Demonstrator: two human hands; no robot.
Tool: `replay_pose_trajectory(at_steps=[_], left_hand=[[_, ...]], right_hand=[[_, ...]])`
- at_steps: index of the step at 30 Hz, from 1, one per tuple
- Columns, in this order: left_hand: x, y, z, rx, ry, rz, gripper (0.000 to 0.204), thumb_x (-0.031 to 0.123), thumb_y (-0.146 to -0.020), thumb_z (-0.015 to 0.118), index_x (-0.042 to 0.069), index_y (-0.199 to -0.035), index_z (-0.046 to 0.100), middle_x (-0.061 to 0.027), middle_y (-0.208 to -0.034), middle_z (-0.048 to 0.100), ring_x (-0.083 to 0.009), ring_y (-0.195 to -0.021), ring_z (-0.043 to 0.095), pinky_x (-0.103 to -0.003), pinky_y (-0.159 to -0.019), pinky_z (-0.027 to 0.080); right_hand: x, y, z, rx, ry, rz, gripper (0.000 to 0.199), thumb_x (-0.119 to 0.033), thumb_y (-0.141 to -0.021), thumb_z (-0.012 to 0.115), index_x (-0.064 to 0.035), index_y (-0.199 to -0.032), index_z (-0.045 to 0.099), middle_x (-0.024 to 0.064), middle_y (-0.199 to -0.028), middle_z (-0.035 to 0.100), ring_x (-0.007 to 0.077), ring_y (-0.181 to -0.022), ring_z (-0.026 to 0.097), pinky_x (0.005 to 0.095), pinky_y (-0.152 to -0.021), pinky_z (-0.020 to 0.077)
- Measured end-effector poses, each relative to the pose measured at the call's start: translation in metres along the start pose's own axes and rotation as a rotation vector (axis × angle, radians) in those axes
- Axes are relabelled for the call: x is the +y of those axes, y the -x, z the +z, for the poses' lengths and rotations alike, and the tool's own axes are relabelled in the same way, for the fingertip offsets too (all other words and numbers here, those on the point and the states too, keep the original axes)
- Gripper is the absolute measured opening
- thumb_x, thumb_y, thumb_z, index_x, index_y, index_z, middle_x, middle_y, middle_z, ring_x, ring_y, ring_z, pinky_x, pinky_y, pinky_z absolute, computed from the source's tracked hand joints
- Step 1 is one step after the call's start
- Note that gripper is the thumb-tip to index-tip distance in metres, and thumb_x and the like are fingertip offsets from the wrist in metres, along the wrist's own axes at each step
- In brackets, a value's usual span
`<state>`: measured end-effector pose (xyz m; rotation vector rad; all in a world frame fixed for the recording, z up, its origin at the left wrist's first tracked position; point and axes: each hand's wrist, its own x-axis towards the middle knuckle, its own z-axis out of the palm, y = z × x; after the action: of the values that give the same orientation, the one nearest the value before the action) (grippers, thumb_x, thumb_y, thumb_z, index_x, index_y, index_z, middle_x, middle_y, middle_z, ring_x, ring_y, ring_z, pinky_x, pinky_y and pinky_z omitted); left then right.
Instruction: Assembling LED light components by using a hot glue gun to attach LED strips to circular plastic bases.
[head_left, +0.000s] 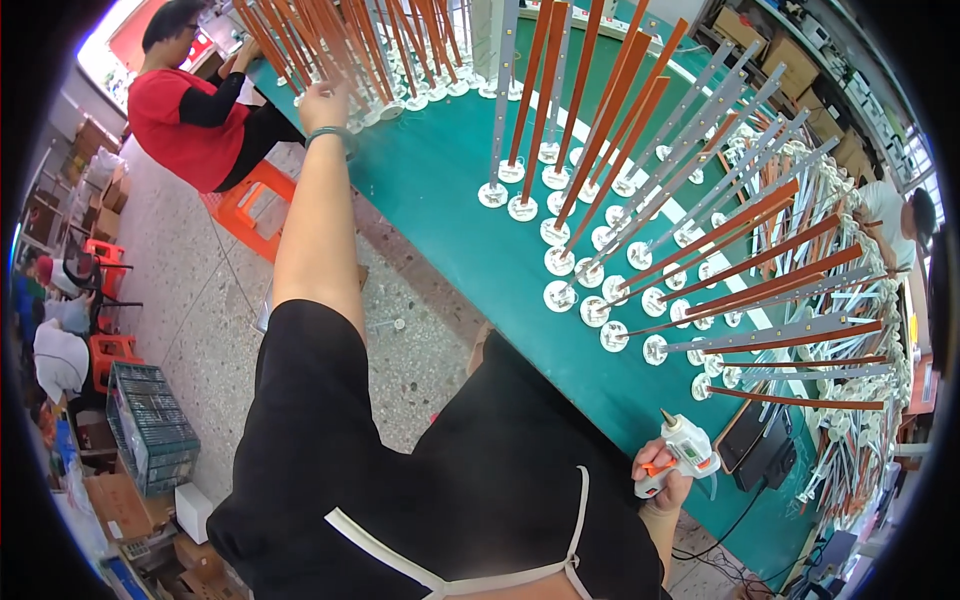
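My right hand [662,478], at the table's near edge on the right, grips a white hot glue gun [688,448] with orange parts. Its nozzle points up and away from me. My left arm stretches far forward, and my left hand [326,104] is at the far left table edge beside a cluster of upright brown strips [375,50] on round white bases. Its fingers look curled together; blur and distance hide what they hold. Between my hands stand several more brown and grey strips on white round bases [558,295], some leaning right.
The green table [440,220] runs diagonally ahead. A dark tray [755,440] and cable lie by the glue gun. Bundled strips [860,330] are heaped along the right. A person in red [190,120] sits on an orange stool [250,210] at the far left; a wire crate [150,425] stands on the floor.
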<state>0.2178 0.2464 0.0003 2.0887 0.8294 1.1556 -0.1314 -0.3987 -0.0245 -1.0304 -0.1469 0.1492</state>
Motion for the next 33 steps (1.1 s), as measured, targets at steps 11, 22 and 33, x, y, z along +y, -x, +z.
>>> replay_pose_trajectory(at_steps=[11, 22, 33], left_hand=[[0.041, 0.079, -0.106, -0.428, -0.072, 0.266, 0.028, 0.026, -0.088, 0.066, -0.001, -0.081, 0.068, -0.0050, -0.066, 0.062, -0.0090, -0.060, 0.056, -0.025, -0.056, 0.043], [0.206, 0.340, -0.171, -1.108, 0.624, 0.631, 0.010, -0.002, -0.075, 0.072, 0.000, -0.085, 0.071, -0.0103, -0.083, 0.070, -0.0172, -0.074, 0.066, -0.026, -0.067, 0.050], [0.211, 0.383, -0.150, -1.113, 0.628, 0.703, 0.009, 0.003, -0.078, 0.072, -0.002, -0.076, 0.065, -0.0098, -0.079, 0.069, -0.0196, -0.071, 0.068, -0.028, -0.061, 0.050]], right_hand=[[-0.004, 0.006, 0.000, -0.003, 0.015, 0.041, 0.035, -0.033, -0.082, 0.069, -0.0003, -0.091, 0.059, 0.0211, -0.089, 0.062, 0.0201, -0.061, 0.060, 0.0283, -0.054, 0.0489], [-0.007, -0.003, 0.005, -0.041, 0.069, 0.031, 0.034, -0.028, -0.084, 0.065, 0.0023, -0.099, 0.061, 0.0200, -0.100, 0.063, 0.0203, -0.081, 0.063, 0.0287, -0.068, 0.0527], [-0.011, 0.004, 0.026, 0.027, 0.681, 0.116, 0.020, -0.010, -0.085, 0.067, -0.0011, -0.103, 0.063, 0.0039, -0.085, 0.063, 0.0108, -0.072, 0.057, 0.0247, -0.064, 0.0456]])
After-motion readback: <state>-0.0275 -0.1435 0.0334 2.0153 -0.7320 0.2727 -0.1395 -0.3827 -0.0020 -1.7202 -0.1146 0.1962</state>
